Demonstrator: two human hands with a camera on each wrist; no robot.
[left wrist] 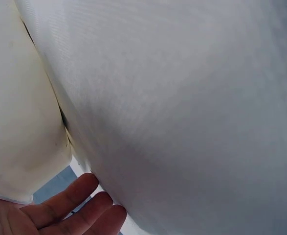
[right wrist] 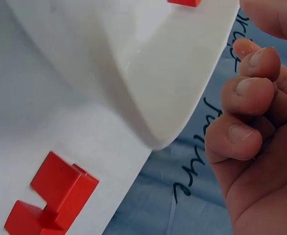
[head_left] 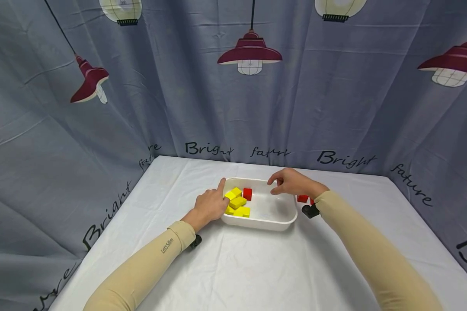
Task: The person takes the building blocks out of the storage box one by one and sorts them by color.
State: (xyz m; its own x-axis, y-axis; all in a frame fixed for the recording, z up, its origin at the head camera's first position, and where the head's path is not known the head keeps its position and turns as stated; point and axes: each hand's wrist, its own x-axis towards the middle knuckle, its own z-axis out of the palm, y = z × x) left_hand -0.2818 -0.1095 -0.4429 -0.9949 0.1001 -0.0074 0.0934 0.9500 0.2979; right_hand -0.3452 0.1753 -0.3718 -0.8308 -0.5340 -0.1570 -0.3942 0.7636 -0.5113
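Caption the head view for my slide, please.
Left hand touching a white container of yellow blocks and one red block; right hand over it.

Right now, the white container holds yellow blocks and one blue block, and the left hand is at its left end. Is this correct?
One colour is wrong: in the head view, the white container holds yellow blocks and one red block, not blue; the left hand is at its left end.

The white tray (head_left: 258, 223) is looking like smooth, slightly glossy plastic, the yellow blocks (head_left: 238, 202) inside it and red blocks (right wrist: 60, 181) beside it are showing smooth faces, while matt creased cloth (head_left: 257, 268) is lying under it and a wrinkled fabric curtain (head_left: 218, 108) is hanging behind it.
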